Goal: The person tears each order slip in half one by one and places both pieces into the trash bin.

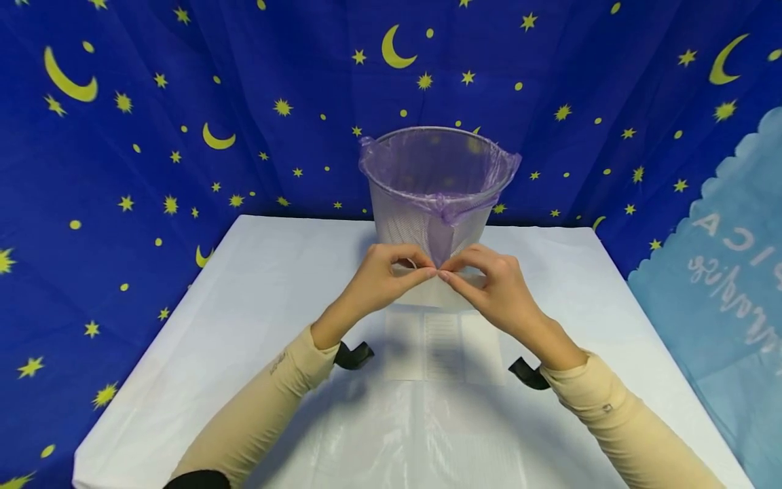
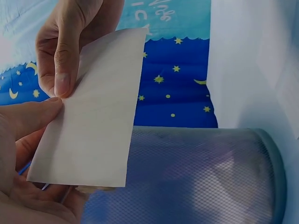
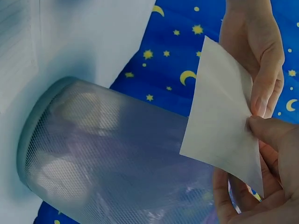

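Note:
A small off-white sheet of paper [image 1: 427, 295] hangs between my two hands in front of the bin. My left hand [image 1: 379, 280] pinches its top edge between thumb and index finger. Right beside that grip, my right hand [image 1: 496, 285] pinches the same edge, the thumb tips almost meeting. The sheet [image 2: 100, 112] looks blank and slightly bent in the left wrist view, and the right wrist view shows it [image 3: 219, 107] too. Just behind stands a round mesh bin [image 1: 394, 217], lined with a purple plastic bag [image 1: 447, 212] that is folded over the rim and knotted at the front.
Nearer me on the white-covered table [image 1: 293, 272] lie three pale paper panels side by side, the middle one [image 1: 442, 346] with faint printed lines. Pale patches [image 3: 81, 109] show through the bin's mesh. A blue curtain [image 1: 318, 81] with moons and stars hangs behind.

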Motion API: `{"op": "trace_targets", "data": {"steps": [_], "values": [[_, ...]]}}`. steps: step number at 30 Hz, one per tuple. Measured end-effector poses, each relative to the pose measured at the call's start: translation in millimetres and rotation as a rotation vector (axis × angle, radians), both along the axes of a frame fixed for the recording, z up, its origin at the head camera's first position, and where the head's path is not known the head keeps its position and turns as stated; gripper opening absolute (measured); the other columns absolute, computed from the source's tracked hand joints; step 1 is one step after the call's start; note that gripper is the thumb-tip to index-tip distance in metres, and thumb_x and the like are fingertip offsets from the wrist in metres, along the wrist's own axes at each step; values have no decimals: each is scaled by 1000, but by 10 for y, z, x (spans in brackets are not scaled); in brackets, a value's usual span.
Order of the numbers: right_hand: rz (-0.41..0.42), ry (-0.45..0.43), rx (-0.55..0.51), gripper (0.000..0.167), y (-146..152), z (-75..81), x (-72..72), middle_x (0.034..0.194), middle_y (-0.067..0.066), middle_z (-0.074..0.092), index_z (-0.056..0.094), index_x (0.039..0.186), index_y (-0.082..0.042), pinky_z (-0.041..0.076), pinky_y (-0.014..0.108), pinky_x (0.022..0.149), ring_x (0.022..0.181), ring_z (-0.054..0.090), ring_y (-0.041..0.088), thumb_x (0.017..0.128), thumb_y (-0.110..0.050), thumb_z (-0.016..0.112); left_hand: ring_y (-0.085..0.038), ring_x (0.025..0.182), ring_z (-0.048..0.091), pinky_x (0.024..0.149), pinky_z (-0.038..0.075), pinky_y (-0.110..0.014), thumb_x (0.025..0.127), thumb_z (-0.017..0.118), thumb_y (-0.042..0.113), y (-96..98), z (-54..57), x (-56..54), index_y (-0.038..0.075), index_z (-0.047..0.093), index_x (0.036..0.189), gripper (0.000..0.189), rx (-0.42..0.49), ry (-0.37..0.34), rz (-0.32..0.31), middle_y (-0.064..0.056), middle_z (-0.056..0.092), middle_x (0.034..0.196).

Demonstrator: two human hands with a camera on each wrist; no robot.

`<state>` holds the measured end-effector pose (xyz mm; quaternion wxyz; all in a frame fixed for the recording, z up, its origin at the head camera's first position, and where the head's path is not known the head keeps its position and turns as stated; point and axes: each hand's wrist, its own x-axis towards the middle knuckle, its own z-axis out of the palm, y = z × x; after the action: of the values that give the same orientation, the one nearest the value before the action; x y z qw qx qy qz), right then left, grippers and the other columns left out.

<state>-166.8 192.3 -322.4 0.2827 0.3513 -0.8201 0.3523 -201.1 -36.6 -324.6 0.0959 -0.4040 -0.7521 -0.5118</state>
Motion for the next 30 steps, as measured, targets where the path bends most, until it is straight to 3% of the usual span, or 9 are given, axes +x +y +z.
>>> {"op": "trace_targets", "data": {"steps": [6,11,14,18,25,30], "values": [[-11,7,-14,10,43,212,-82,88,2,77,79,92,-9,54,24,79,86,74,18,87,-2,85,-11,87,71,85,60,-33,98,77,14,75,170,-103,10,80,95,6,9,32,7,-1,77,90],[-17,13,-29,10,56,268,-134,88,2,77,79,92,-9,51,20,80,86,73,18,87,-2,85,-10,87,71,85,60,-34,97,77,15,91,248,-154,11,80,95,5,-3,43,17,0,77,91],[-22,15,-27,9,59,317,-162,88,3,77,80,92,-8,53,23,80,86,74,19,87,-2,85,-10,87,71,86,60,-33,98,77,15,90,299,-186,11,80,94,6,-5,41,15,1,77,91],[-35,7,-27,8,63,452,-206,90,3,78,80,94,-7,56,31,81,89,74,19,89,-4,84,-11,87,71,86,60,-34,97,78,14,91,443,-241,10,80,94,5,10,51,12,0,77,91],[-59,-13,-16,6,70,655,-273,92,4,79,81,97,-7,51,16,80,91,75,20,92,-7,82,-13,91,73,92,60,-34,97,78,15,111,662,-314,10,80,94,6,-6,57,22,-2,79,94],[-73,-11,-3,6,79,787,-311,92,4,79,80,97,-7,53,19,78,92,75,18,93,-10,82,-12,92,74,93,59,-33,97,78,15,129,799,-361,10,80,94,7,-9,65,23,-3,79,95]]}}
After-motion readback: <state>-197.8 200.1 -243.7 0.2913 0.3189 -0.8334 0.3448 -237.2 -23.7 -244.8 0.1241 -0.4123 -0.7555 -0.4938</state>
